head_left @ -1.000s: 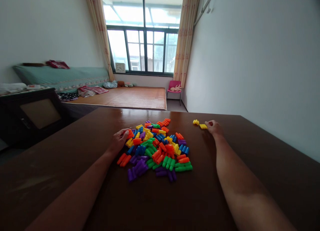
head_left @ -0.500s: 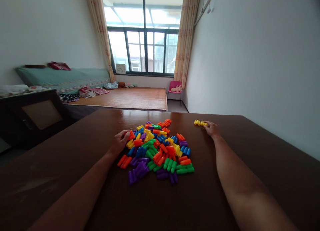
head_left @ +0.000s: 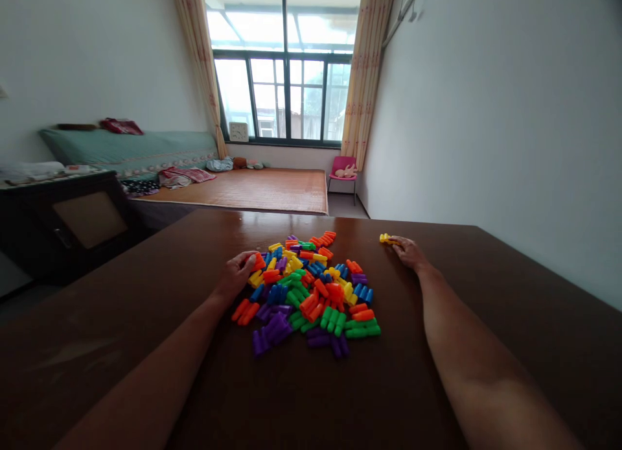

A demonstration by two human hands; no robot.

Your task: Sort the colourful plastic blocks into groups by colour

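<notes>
A pile of bullet-shaped plastic building blocks in orange, yellow, green, blue and purple (head_left: 276,330) lies mid-table. At the pile's left edge, my left hand (head_left: 238,270) is closed, thumb and fingers on an orange block (head_left: 258,262). Off to the right and apart from the pile, my right hand (head_left: 409,251) has its fingers over a short row of yellow blocks (head_left: 385,238), pinching its near end. The fingers hide part of that row.
The brown table (head_left: 311,398) has a glossy top. Beyond it stand a bed with a woven mat (head_left: 262,187) and a pink chair (head_left: 344,166). A dark cabinet (head_left: 58,210) is at the left, below a window (head_left: 286,100) wall with curtains.
My right fingers have slid left over the yellow blocks and cover more of them. My left hand stays on the orange block. The whole view has shifted slightly.
</notes>
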